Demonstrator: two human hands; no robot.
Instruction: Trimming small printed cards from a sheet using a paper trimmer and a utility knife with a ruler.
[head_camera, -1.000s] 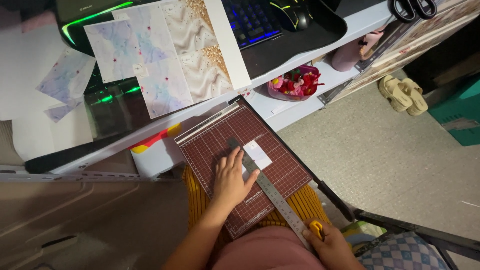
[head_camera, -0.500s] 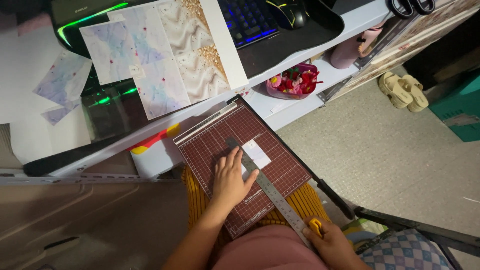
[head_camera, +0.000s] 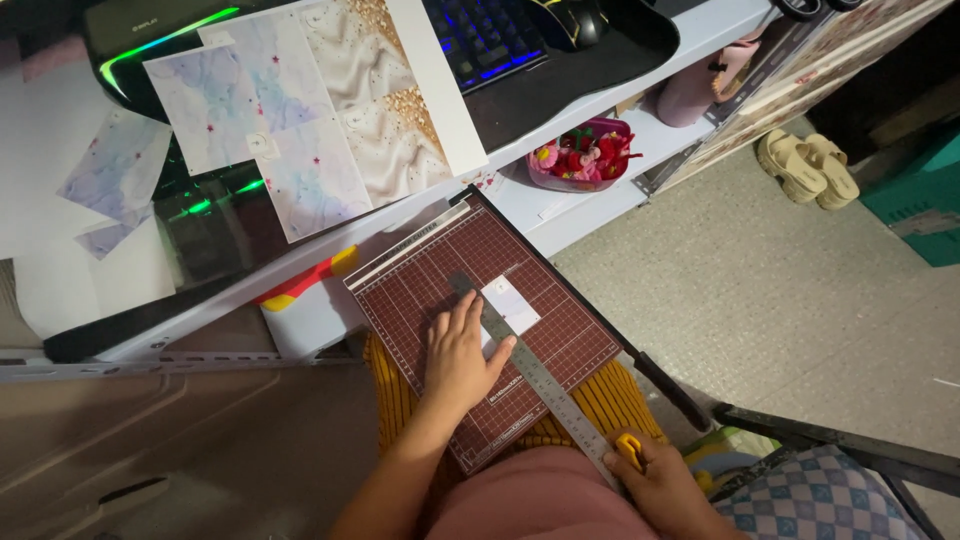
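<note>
On the lap: a dark red gridded cutting board (head_camera: 560, 340) lay tilted across the knees
Left hand: the left hand (head_camera: 458, 362) pressed flat, fingers spread, on a long steel ruler (head_camera: 535, 375) and a small white paper rectangle (head_camera: 511, 304) (partly covered)
Right hand: the right hand (head_camera: 668, 490) was closed around a yellow-handled cutter (head_camera: 630, 451) at the ruler's near end
Desk: marbled printed sheets (head_camera: 300, 110) lay above
</note>
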